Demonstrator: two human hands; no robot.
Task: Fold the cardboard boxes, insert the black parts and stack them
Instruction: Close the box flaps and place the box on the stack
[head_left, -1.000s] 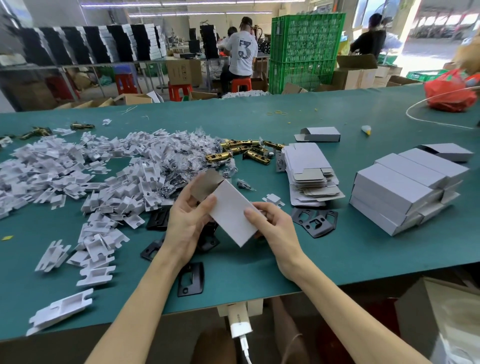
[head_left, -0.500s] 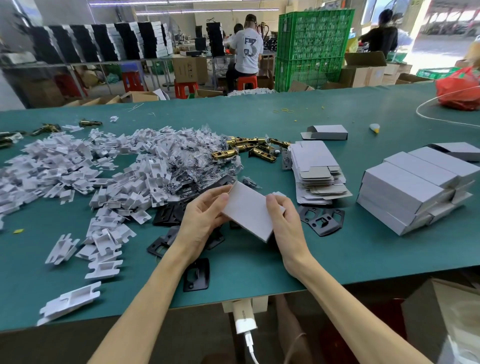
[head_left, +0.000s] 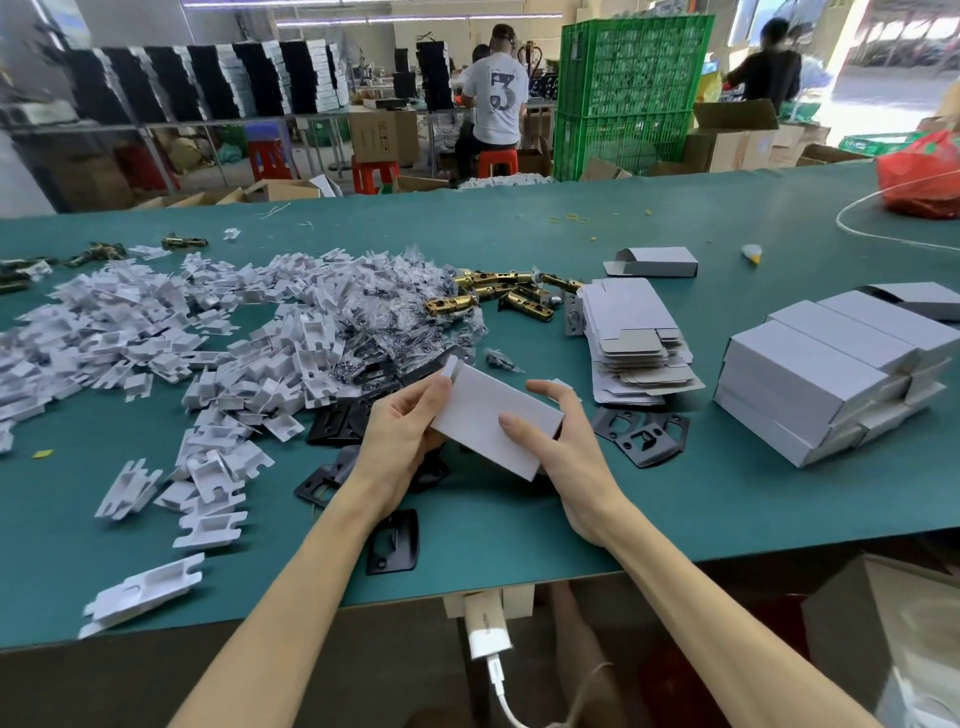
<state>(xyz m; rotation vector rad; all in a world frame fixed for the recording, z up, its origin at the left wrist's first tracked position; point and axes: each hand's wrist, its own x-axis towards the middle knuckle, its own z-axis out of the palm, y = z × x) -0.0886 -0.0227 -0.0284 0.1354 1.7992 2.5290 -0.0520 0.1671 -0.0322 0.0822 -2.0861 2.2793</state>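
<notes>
Both left hand (head_left: 405, 434) and right hand (head_left: 566, 452) clamp the white box (head_left: 485, 410); a shirt (head_left: 500, 101) reads "3".

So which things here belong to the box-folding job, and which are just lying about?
Job in hand:
- white box, held by the left hand and the right hand
- stack of flat box blanks
- black plates
- stack of finished boxes

Lying about:
- brass latches
- pile of white plastic pieces
- red bag
- white charger at the table edge
</notes>
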